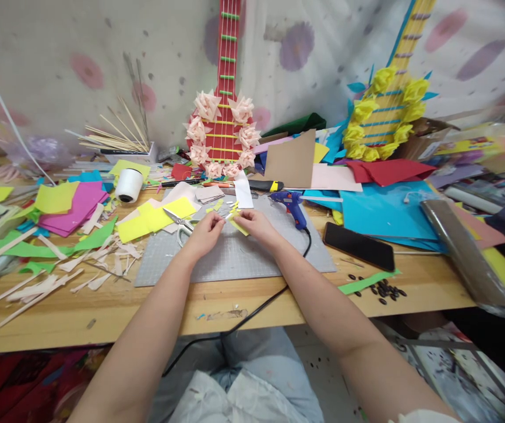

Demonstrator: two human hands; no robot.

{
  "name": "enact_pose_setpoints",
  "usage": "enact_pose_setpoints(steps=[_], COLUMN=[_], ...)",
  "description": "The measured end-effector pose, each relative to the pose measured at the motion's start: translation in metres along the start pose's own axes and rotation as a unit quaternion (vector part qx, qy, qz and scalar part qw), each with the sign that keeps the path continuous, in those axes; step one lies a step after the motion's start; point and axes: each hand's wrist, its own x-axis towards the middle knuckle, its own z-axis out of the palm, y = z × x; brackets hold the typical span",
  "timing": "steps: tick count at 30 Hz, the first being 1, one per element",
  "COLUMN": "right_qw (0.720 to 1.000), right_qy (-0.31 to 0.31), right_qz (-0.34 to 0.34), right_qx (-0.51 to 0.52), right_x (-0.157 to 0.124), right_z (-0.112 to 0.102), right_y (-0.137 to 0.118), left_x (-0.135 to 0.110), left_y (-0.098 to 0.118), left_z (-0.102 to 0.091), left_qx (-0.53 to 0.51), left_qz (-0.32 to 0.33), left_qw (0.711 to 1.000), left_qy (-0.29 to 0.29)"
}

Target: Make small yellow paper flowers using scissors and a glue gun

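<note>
Over the grey cutting mat (252, 258), my two hands almost meet. My right hand (258, 226) pinches a small piece of yellow paper (240, 228), which sticks out below its fingertips. My left hand (207, 232) has its thumb and fingers pressed together; what lies between them is too small to make out. Small yellow scraps (234, 207) and a white slip of paper (244, 192) lie just beyond the fingertips. Left of my left hand, scissors (180, 223) rest with their blades over a yellow paper strip (157, 220). A blue glue gun (294, 207) lies to the right of my right hand.
A red paper guitar (222, 138) with pink roses and a yellow one (382, 117) stand at the back. A black phone (358, 245) and black beads (384, 289) lie right. Paper scraps (97, 258) and a white thread spool (129, 185) are left. The glue gun's cord (270, 296) crosses the table edge.
</note>
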Motion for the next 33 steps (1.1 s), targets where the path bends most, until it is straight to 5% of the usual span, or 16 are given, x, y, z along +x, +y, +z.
enact_pose_setpoints(steps=[33], right_qw=[0.987], right_qy=[-0.047], right_qz=[0.032], right_qx=[0.149], right_x=[0.004], right_z=[0.001], right_y=[0.01], left_x=[-0.001], left_y=[0.003], left_z=[0.0], left_qx=[0.021], left_qz=[-0.002], left_qw=[1.0], left_qy=[-0.001])
